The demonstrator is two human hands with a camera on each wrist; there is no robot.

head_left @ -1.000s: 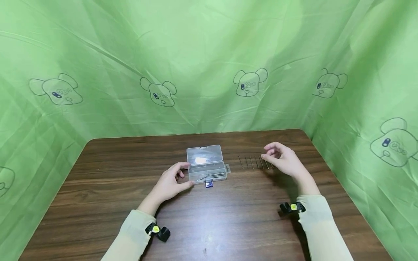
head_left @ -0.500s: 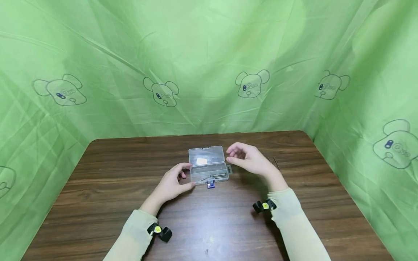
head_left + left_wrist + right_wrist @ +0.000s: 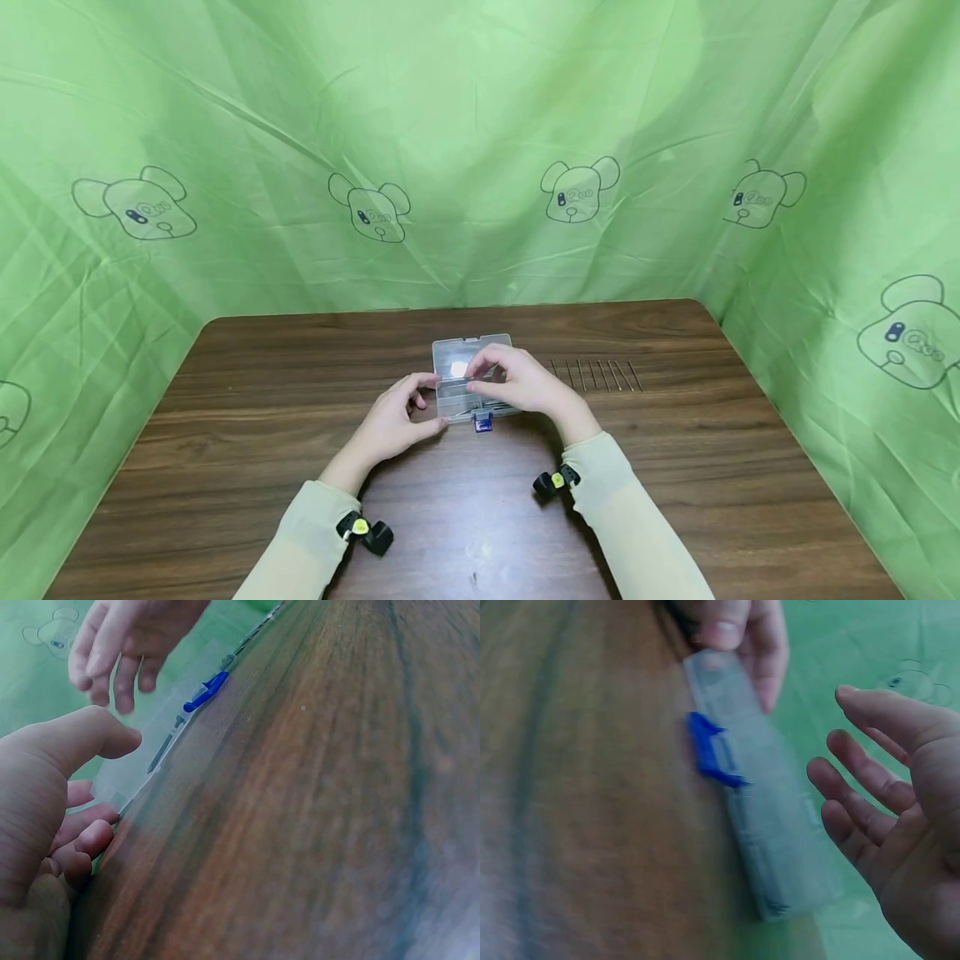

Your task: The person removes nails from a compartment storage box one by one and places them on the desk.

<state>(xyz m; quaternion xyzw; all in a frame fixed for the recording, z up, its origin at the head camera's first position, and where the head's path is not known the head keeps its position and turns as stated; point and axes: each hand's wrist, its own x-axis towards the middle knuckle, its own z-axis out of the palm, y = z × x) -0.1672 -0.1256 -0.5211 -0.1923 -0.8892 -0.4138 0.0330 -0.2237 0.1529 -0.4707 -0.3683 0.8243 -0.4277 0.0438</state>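
Observation:
A clear plastic box [image 3: 456,402] with a blue latch [image 3: 483,422] stands with its lid [image 3: 447,354] raised on the table. At its left end my left hand [image 3: 396,421] grips it, thumb at the front corner and index finger near the hinge. Thin metal rods [image 3: 459,414] lie inside the box; their exact kind is too small to tell. Above the box's right part hovers my right hand [image 3: 521,382], its fingers loosely bent. In the right wrist view the right hand's thumb and fingers [image 3: 862,776] are apart, and nothing shows between them.
To the right of the box, several thin metal rods [image 3: 592,375] lie side by side in a row on the brown wooden table [image 3: 720,417]. Green cloth [image 3: 480,150] hangs behind the table and at both sides.
My right hand has travelled left from the right end of the rod row to above the box, uncovering the row. The left hand stays at the box.

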